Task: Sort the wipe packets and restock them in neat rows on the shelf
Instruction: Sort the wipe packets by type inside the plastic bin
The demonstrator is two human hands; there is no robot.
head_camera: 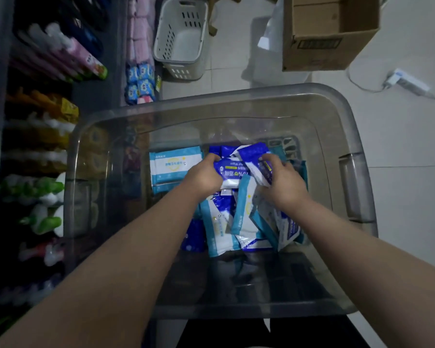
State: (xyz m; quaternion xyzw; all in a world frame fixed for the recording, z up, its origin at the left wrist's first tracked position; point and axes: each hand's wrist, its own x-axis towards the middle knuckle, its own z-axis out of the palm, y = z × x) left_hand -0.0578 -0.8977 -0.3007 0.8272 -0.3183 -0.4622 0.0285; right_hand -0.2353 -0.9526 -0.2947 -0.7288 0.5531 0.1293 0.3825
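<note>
While clasped: hands (241,178) round packet (232,169).

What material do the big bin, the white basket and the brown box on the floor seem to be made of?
Big bin: clear, glossy plastic, probably rigid; the wipe packets and floor show through its walls.
White basket: moulded plastic, matte, with cut slots in its sides.
Brown box: cardboard, dull, with folded flaps and a printed label.
</note>
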